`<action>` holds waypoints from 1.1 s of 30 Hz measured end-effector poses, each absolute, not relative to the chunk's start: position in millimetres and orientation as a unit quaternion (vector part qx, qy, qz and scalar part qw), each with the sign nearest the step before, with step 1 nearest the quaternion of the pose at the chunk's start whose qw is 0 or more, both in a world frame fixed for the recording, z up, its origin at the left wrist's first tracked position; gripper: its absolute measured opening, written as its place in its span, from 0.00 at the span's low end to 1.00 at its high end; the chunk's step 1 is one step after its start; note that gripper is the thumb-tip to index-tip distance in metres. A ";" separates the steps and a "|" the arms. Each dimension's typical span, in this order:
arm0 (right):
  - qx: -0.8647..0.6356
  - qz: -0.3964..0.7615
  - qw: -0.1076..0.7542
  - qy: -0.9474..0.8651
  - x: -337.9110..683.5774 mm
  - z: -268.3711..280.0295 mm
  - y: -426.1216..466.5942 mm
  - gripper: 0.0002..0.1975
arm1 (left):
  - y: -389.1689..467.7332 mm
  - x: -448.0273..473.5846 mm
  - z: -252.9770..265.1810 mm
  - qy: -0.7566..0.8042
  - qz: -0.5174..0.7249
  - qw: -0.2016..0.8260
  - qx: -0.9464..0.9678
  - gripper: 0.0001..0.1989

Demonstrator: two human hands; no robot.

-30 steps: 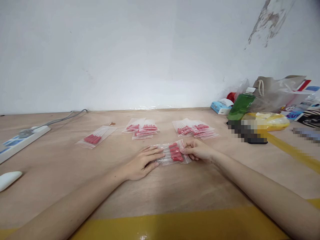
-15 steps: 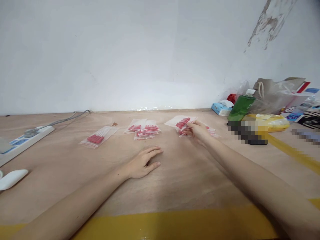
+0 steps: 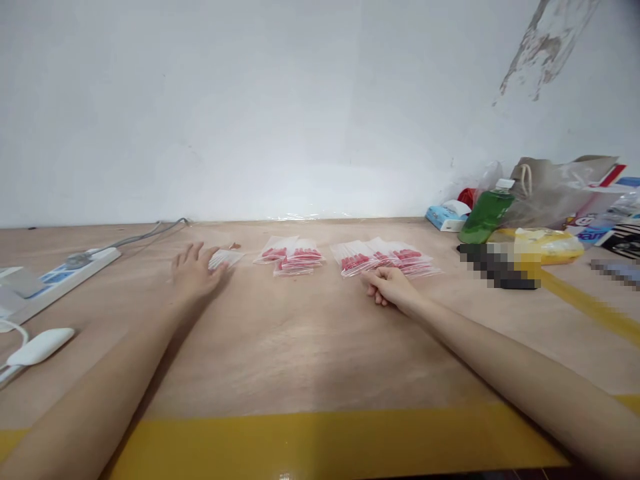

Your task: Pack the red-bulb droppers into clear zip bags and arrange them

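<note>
My left hand (image 3: 195, 272) is over the left end of the table with its fingers spread. It covers most of a clear zip bag (image 3: 231, 257) of white sticks with red ends, whose far part shows past the thumb. Whether the fingers touch that bag I cannot tell. My right hand (image 3: 391, 287) has its fingers curled in, with nothing visible in them, at the front edge of the right pile of zip bags (image 3: 417, 261). The leftmost bag (image 3: 355, 259) of that pile lies just beyond its fingertips. Between the hands is another pile of similar bags (image 3: 300, 259).
At left lie a power strip (image 3: 60, 280) with a grey cable and a white plug-like piece (image 3: 47, 347). A tissue pack (image 3: 447, 217), a green bottle (image 3: 486, 217), a yellow packet (image 3: 550, 245) and plastic bags (image 3: 545, 193) crowd the right. Yellow tape (image 3: 280, 443) runs along the front edge.
My right hand has let go of its bag, which now lies on the right pile, and has drawn back slightly. My left hand has moved left and away from me, onto the lone bag.
</note>
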State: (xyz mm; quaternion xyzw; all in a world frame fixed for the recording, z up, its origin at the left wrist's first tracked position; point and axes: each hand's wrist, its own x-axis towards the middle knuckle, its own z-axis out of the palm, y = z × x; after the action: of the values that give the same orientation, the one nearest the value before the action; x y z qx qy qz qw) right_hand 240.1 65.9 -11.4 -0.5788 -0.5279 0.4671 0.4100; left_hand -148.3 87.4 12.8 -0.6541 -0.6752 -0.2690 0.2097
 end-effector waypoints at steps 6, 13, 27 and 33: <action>-0.506 0.415 0.407 -0.637 254.6 -19.5 44.1 0.18 | 80.9 -203.0 -2.2 -0.727 -0.090 0.051 -0.679 0.28; -0.487 0.393 0.409 -0.664 255.7 -22.5 45.2 0.18 | -26.9 -170.1 0.6 -0.624 -0.098 0.058 -0.774 0.27; -0.415 0.175 0.431 -0.782 260.9 -22.0 35.5 0.12 | -0.8 16.7 -6.9 -0.422 -0.214 -0.004 -0.881 0.19; -0.277 0.075 0.333 -0.898 263.3 -13.3 24.6 0.15 | 7.4 17.9 -9.8 -0.358 -0.215 -0.084 -0.905 0.32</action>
State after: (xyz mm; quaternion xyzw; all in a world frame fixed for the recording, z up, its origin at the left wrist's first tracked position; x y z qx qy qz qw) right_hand 263.3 24.6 -13.3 -0.2767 -0.8982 0.0748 0.3334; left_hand 17.9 7.4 -9.8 -0.9049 -0.3578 -0.2148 -0.0840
